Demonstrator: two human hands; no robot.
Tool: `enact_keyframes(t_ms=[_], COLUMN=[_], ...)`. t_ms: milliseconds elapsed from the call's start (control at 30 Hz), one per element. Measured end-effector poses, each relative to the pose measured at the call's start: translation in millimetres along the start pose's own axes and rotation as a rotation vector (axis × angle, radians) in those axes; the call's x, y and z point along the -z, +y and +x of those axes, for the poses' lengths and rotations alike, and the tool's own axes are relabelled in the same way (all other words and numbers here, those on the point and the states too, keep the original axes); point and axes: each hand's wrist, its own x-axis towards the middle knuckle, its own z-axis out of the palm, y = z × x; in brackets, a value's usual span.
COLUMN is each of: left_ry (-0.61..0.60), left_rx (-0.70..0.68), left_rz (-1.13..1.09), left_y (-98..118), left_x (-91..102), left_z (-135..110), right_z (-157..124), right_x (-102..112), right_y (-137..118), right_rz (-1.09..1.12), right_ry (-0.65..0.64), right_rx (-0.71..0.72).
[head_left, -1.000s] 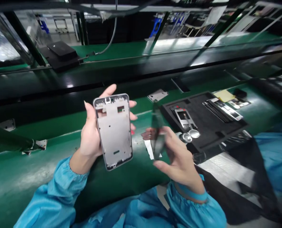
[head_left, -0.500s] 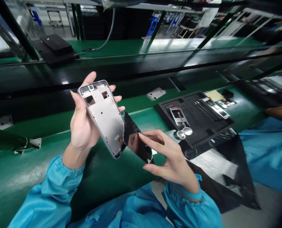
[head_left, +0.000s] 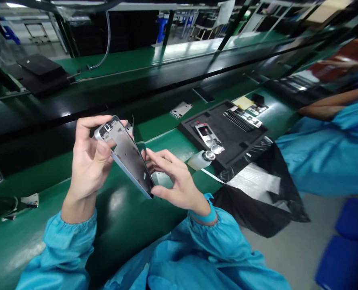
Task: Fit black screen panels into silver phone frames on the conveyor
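Head view: both hands' fingers point(head_left: 90, 155) grip phone frame point(head_left: 125, 155), long axis slanting down-right.

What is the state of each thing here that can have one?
phone frame: held tilted, above the bench, in both hands
left hand: closed on the frame's top end
right hand: fingertips on the frame's lower edge
small bottle: lying on its side beside the black tray
black bag: open

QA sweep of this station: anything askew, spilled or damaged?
One oddity: the small white bottle lies tipped on its side on the green bench, against the black foam tray. No spill visible.
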Motion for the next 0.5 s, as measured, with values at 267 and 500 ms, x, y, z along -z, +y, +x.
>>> enact_keyframes(t_ms=[267,500], left_ry=[0.098,0.195], left_rx=[0.071,0.133], left_rz=[0.04,0.061], left_y=[14,23], left_x=[9.1,-0.7], left_z=[4,2], right_z=[-15,-12], right_x=[38,32], right_y=[-5,-5], right_rz=[-0.099,-0.165], right_ry=[-0.154,-0.243], right_rx=[0.015,0.003])
